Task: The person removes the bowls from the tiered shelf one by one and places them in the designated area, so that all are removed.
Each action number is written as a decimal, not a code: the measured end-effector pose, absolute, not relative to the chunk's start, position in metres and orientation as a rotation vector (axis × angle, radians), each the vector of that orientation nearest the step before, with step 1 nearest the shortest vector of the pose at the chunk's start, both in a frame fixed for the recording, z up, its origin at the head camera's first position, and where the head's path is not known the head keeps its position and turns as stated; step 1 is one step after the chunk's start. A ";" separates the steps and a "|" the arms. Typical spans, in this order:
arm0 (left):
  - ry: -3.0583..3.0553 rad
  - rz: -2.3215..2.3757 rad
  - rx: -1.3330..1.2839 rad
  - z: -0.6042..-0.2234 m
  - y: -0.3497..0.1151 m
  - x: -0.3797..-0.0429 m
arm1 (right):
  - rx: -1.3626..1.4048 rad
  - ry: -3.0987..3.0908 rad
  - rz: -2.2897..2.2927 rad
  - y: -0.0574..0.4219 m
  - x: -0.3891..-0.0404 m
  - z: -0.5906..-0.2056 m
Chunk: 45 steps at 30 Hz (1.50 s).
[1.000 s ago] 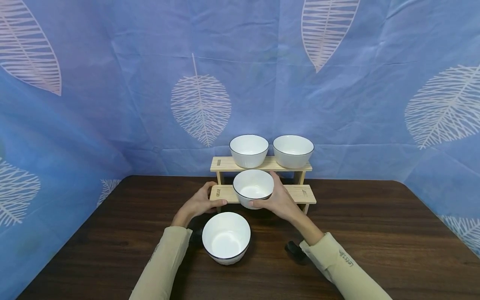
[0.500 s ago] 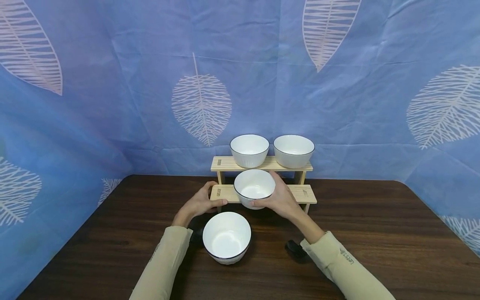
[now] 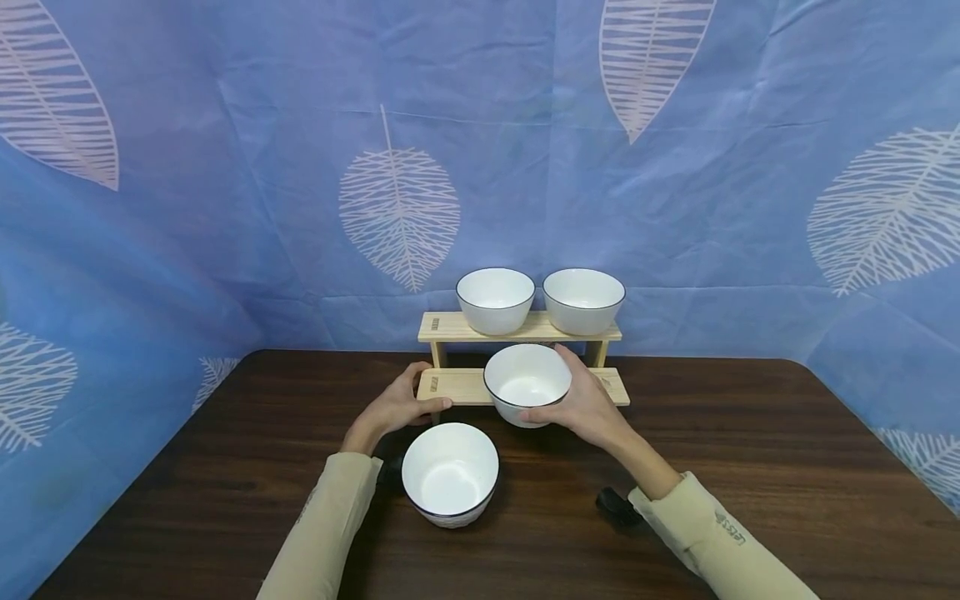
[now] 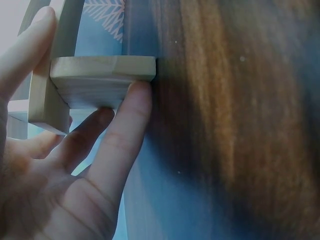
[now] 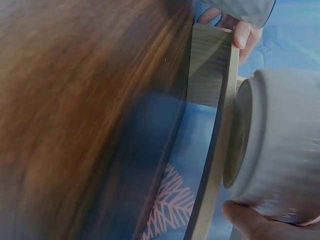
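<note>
My right hand grips a white bowl with a dark rim, thumb at its near side and fingers round the right. In the right wrist view the bowl has its base close over the lower board, tipped a little. My left hand holds the left end of the lower step of a two-step wooden stand. In the left wrist view its thumb lies on the board while other fingers reach against the leg. Another white bowl stands on the table in front of the stand.
Two more white bowls, a left one and a right one, sit side by side on the upper step. Behind the dark wooden table hangs a blue leaf-patterned cloth. A black strap piece shows by the right cuff.
My right hand has shifted the bowl to the right along the lower step and slightly toward me. The left hand keeps its hold on the stand.
</note>
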State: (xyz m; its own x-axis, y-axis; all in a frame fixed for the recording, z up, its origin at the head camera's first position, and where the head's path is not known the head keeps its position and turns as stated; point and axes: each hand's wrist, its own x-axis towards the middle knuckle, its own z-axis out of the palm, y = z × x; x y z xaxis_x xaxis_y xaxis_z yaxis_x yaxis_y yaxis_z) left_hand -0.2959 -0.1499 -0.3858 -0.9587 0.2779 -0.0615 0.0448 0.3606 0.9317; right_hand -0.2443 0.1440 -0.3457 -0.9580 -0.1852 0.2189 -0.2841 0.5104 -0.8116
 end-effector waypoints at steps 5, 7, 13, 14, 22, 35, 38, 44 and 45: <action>2.414 1.630 0.301 -0.386 -0.150 -0.296 | 0.402 -2.655 1.415 0.151 -0.237 -0.344; 2.409 1.635 0.296 -0.386 -0.150 -0.296 | 0.411 -2.651 1.417 0.154 -0.235 -0.343; 2.407 1.638 0.294 -0.385 -0.151 -0.296 | 0.422 -2.640 1.444 0.160 -0.229 -0.341; 2.408 1.633 0.302 -0.385 -0.151 -0.296 | 0.422 -2.639 1.447 0.161 -0.228 -0.340; 2.420 1.625 0.310 -0.384 -0.152 -0.297 | 0.447 -2.637 1.445 0.166 -0.222 -0.341; 2.434 1.604 0.313 -0.385 -0.152 -0.299 | 0.475 -2.664 1.380 0.173 -0.209 -0.340; 2.428 1.614 0.305 -0.385 -0.152 -0.299 | 0.502 -2.650 1.396 0.174 -0.207 -0.340; 2.421 1.620 0.311 -0.385 -0.151 -0.297 | 0.557 -2.628 1.396 0.175 -0.203 -0.343; 2.421 1.620 0.315 -0.384 -0.151 -0.297 | 0.564 -2.626 1.390 0.175 -0.203 -0.343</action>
State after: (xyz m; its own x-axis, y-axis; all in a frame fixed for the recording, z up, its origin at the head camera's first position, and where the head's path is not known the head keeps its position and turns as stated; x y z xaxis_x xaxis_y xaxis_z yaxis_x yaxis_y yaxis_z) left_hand -0.2967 -0.1512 -0.3843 -0.9549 0.2916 -0.0560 0.0595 0.3727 0.9260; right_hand -0.2028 0.1752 -0.3432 -0.9238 -0.2686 0.2729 -0.3767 0.5098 -0.7734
